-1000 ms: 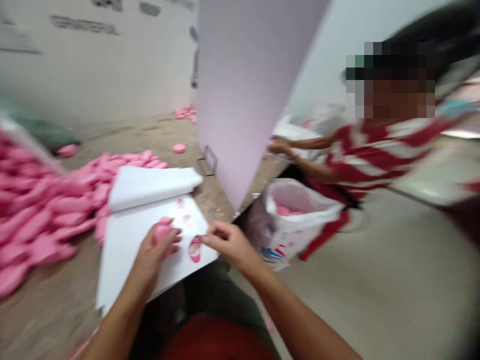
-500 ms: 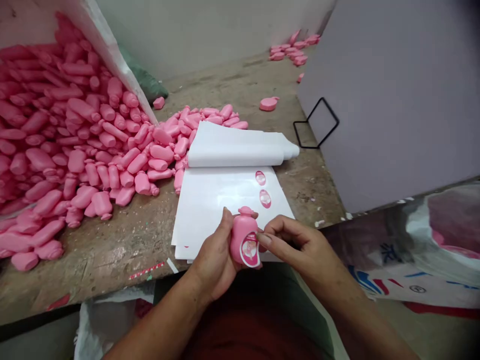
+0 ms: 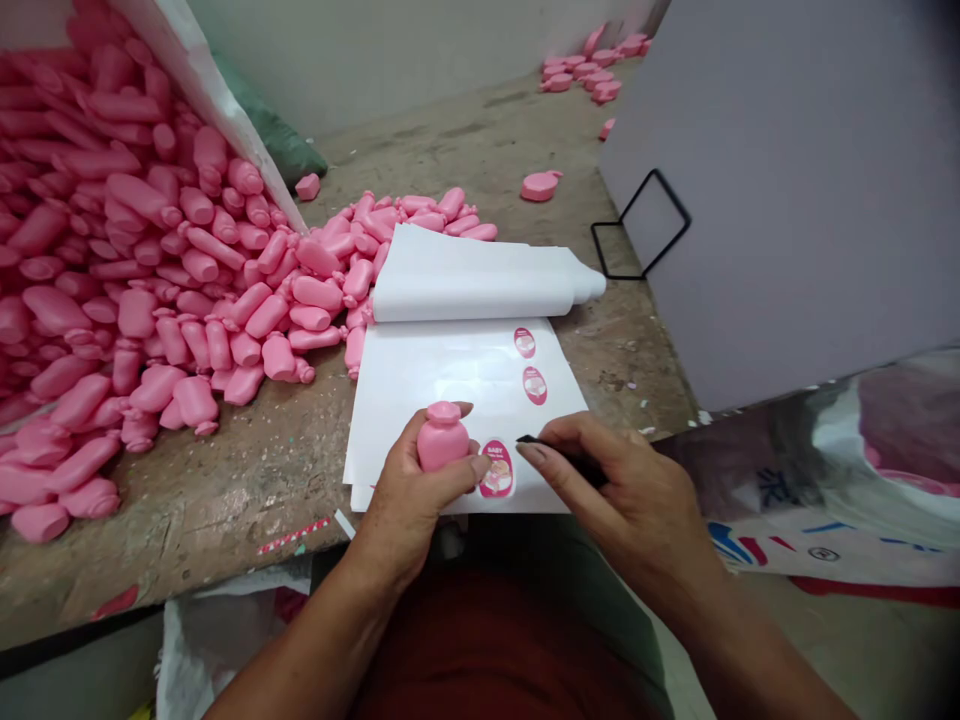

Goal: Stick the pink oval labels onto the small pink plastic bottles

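Observation:
My left hand (image 3: 409,490) is closed around a small pink plastic bottle (image 3: 442,437), its neck pointing up. Just beyond the left thumb tip is an oval pink-and-white sticker (image 3: 496,468) printed "BABY"; whether the thumb touches it or it lies on the sheet I cannot tell. In my right hand (image 3: 600,480), thumb and fingers pinch a thin black pointed tool (image 3: 559,452), mostly hidden, its tip near the sticker's upper right. Under both hands lies a white label sheet (image 3: 420,365), with two more oval stickers (image 3: 529,365) along its right side.
The sheet's far part is rolled back (image 3: 480,275). A heap of pink bottles (image 3: 150,250) spills from a white-edged container (image 3: 217,95) at left. A grey panel (image 3: 787,180) with a black wire stand (image 3: 641,225) bounds the right. A printed sack (image 3: 825,510) lies lower right.
The bottle has moved left in my left hand and tipped neck-up. The large sticker, earlier seen against the bottle, now shows beside the thumb. A black tool now shows in my right hand.

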`<move>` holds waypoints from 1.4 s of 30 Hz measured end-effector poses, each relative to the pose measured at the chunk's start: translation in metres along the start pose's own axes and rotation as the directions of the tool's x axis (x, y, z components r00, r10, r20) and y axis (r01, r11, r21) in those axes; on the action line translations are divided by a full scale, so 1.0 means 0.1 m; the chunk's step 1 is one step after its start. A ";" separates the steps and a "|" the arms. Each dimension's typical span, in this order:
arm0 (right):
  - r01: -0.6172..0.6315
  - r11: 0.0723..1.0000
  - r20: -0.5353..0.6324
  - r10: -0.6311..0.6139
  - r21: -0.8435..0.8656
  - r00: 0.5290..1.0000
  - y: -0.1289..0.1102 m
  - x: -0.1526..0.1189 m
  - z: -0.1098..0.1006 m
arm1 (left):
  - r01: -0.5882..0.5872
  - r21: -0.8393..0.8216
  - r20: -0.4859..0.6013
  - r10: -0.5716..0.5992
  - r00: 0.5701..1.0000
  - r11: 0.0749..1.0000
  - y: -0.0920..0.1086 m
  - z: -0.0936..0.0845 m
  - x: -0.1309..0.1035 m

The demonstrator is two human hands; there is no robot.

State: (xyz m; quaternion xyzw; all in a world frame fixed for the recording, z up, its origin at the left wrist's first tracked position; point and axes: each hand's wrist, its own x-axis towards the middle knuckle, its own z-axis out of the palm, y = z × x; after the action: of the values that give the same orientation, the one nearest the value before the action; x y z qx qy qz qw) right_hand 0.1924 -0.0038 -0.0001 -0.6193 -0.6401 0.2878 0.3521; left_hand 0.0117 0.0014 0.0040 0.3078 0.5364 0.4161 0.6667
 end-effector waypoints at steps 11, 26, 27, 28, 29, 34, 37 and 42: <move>-0.366 0.802 0.350 0.211 0.472 0.913 -0.08 0.00 0.10 | -0.037 -0.075 -0.012 0.036 0.999 0.996 -0.01 0.06 -0.05; -0.411 0.708 0.363 0.230 0.575 0.903 -0.10 -0.01 0.10 | 0.148 -0.367 0.155 -0.096 0.983 0.918 -0.02 0.06 -0.04; -0.424 0.702 0.382 0.230 0.572 0.895 -0.12 0.00 0.12 | 0.182 -0.406 0.181 -0.117 0.977 0.895 -0.01 0.06 -0.04; -0.437 0.697 0.399 0.231 0.568 0.887 -0.14 0.00 0.13 | 0.207 -0.431 0.196 -0.133 0.972 0.878 0.00 0.07 -0.03; -0.448 0.689 0.412 0.232 0.569 0.881 -0.16 0.01 0.14 | 0.222 -0.443 0.201 -0.145 0.969 0.869 0.00 0.08 -0.03; -0.508 0.649 0.477 0.244 0.566 0.844 -0.19 0.02 0.17 | 0.232 -0.451 0.173 -0.171 0.970 0.862 0.01 0.08 0.01; -0.548 0.643 0.505 0.277 0.535 0.818 -0.18 0.03 0.18 | 0.158 -0.434 0.157 -0.098 0.983 0.887 -0.01 0.04 0.01; -0.485 0.747 0.475 0.258 0.454 0.842 -0.12 0.07 0.22 | 0.010 -0.186 0.011 -0.008 1.000 0.983 -0.01 -0.07 -0.01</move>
State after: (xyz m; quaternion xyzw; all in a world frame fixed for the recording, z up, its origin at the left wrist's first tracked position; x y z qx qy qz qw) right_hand 0.1672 0.0041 -0.0024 -0.5374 -0.4438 0.6420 0.3195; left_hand 0.0050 0.0001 0.0015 0.2442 0.4930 0.4597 0.6971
